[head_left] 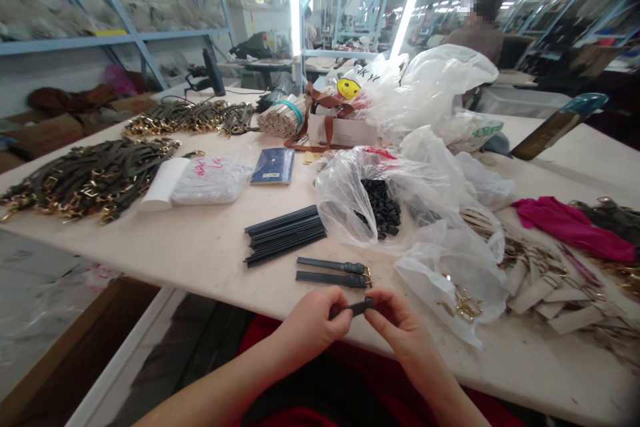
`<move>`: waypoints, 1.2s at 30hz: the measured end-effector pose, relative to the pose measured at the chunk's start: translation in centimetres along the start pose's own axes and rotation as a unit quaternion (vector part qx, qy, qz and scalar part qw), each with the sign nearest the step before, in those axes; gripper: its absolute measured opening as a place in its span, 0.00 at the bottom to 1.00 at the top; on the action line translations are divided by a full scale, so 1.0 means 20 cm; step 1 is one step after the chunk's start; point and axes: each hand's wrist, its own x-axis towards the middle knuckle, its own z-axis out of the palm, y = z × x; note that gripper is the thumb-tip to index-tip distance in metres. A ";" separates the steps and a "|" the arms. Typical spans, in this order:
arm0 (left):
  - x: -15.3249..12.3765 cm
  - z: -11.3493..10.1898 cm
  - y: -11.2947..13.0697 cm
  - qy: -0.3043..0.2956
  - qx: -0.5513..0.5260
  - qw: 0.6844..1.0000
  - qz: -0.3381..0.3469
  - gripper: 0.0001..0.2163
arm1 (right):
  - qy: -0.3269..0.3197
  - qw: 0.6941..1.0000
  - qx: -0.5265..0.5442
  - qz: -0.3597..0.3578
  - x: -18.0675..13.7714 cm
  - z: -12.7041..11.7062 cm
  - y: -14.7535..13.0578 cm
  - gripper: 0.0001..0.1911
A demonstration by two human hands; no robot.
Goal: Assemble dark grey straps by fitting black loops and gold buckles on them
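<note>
A short dark strap (pixel 356 308) stretches between my two hands at the table's front edge. My left hand (pixel 320 315) is closed on one end of it, and the fingers of my right hand (pixel 395 317) pinch the other end, where a small dark loop seems to sit. Just beyond my hands lie two dark straps with gold buckles (pixel 333 271), side by side. Behind them is a stack of plain dark strips (pixel 285 235). An opened plastic bag (pixel 345 197) holds many small black loops (pixel 383 207). Gold buckles (pixel 467 305) rest on another clear bag to the right.
Dark straps with gold hardware (pixel 95 177) are heaped at the left. A blue booklet (pixel 273 166) and a white packet (pixel 213 180) lie mid-table. Beige straps (pixel 555 287) and a magenta cloth (pixel 575 223) cover the right. Large plastic bags (pixel 425 90) stand behind; a person (pixel 480 27) is farther back.
</note>
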 end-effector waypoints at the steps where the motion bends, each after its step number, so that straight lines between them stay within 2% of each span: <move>1: 0.00 0.00 0.00 0.000 0.007 1.000 0.003 0.05 | -0.013 1.000 -0.021 -0.006 -0.01 0.00 0.00 0.13; 3: 0.00 0.01 0.00 -0.001 0.000 1.000 0.005 0.05 | -0.039 0.998 -0.044 -0.007 -0.02 0.00 -0.01 0.13; 5: -0.01 0.01 0.00 -0.029 -0.032 0.999 -0.007 0.06 | -0.053 0.998 -0.046 0.002 -0.03 0.00 -0.04 0.12; 9: -0.06 -0.02 0.01 -0.165 -0.098 0.980 -0.054 0.13 | -0.018 1.000 -0.013 0.015 -0.05 -0.03 -0.06 0.11; 11: -0.08 -0.03 0.02 -0.203 -0.102 0.972 -0.066 0.17 | 0.018 1.000 0.019 0.010 -0.05 -0.03 -0.05 0.11; 13: -0.08 -0.03 0.02 -0.198 -0.102 0.973 -0.063 0.20 | 0.025 0.999 0.045 0.010 -0.05 -0.01 -0.03 0.11; 16: -0.06 -0.01 0.03 -0.176 -0.120 0.976 -0.055 0.23 | -0.025 0.999 0.043 0.002 -0.06 0.02 -0.01 0.11; 19: -0.02 -0.01 0.02 -0.161 -0.138 0.975 -0.062 0.23 | -0.066 0.993 -0.079 -0.057 -0.07 -0.03 -0.05 0.10; 21: 0.01 -0.01 0.00 -0.143 -0.137 0.978 -0.068 0.20 | -0.023 0.969 -0.225 -0.101 -0.06 -0.15 -0.09 0.10; 23: 0.03 -0.01 -0.02 -0.130 -0.129 0.980 -0.076 0.15 | 0.079 0.919 -0.365 -0.123 -0.03 -0.32 -0.12 0.11; 25: 0.04 0.00 -0.03 -0.134 -0.128 0.979 -0.087 0.12 | 0.174 0.847 -0.486 -0.126 0.03 -0.50 -0.15 0.12; 27: 0.05 0.02 -0.01 -0.156 -0.144 0.971 -0.105 0.10 | 0.207 0.757 -0.615 -0.074 0.10 -0.65 -0.15 0.13; 28: 0.05 0.03 0.00 -0.169 -0.154 0.967 -0.113 0.09 | 0.205 0.737 -0.641 -0.057 0.14 -0.69 -0.15 0.13; 30: 0.06 0.04 0.03 -0.194 -0.161 0.961 -0.117 0.07 | 0.186 0.715 -0.673 -0.032 0.21 -0.74 -0.13 0.13; 33: 0.08 0.04 0.05 -0.211 -0.138 0.962 -0.109 0.07 | 0.158 0.708 -0.687 -0.023 0.30 -0.73 -0.10 0.14; 36: 0.08 0.04 0.05 -0.206 -0.116 0.964 -0.121 0.09 | 0.145 0.706 -0.692 -0.024 0.33 -0.71 -0.07 0.08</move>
